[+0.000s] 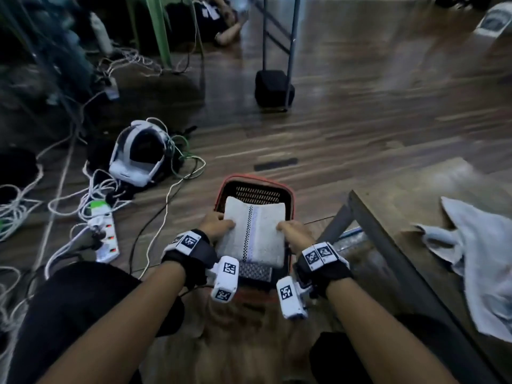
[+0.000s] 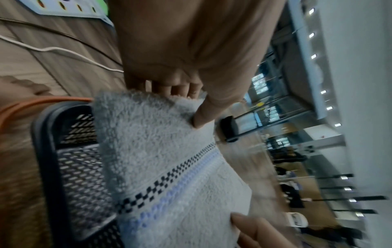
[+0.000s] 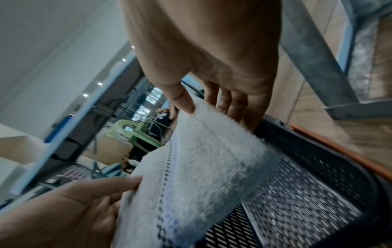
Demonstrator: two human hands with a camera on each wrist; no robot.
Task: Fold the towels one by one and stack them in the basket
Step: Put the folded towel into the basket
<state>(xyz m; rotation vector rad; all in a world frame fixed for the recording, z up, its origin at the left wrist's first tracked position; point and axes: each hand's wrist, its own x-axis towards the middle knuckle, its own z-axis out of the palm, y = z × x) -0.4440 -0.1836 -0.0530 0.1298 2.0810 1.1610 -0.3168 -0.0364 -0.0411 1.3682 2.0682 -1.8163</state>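
Observation:
A folded white towel (image 1: 253,234) with a dark checked and pale blue stripe hangs just above a black mesh basket (image 1: 256,191) with an orange rim, on the floor between my knees. My left hand (image 1: 217,224) pinches the towel's left edge, thumb on top and fingers underneath (image 2: 167,89). My right hand (image 1: 293,231) pinches the right edge the same way, thumb tip (image 3: 186,105) on the towel (image 3: 203,159). The towel (image 2: 169,159) is tilted over the basket's open mesh bottom (image 2: 84,176). A loose pale towel (image 1: 476,261) lies crumpled on the table at the right.
A wooden table (image 1: 415,206) with a dark metal frame stands close on the right. A power strip (image 1: 106,231), tangled cables and a white headset (image 1: 138,153) lie on the floor to the left. A black stand base (image 1: 274,88) sits further ahead.

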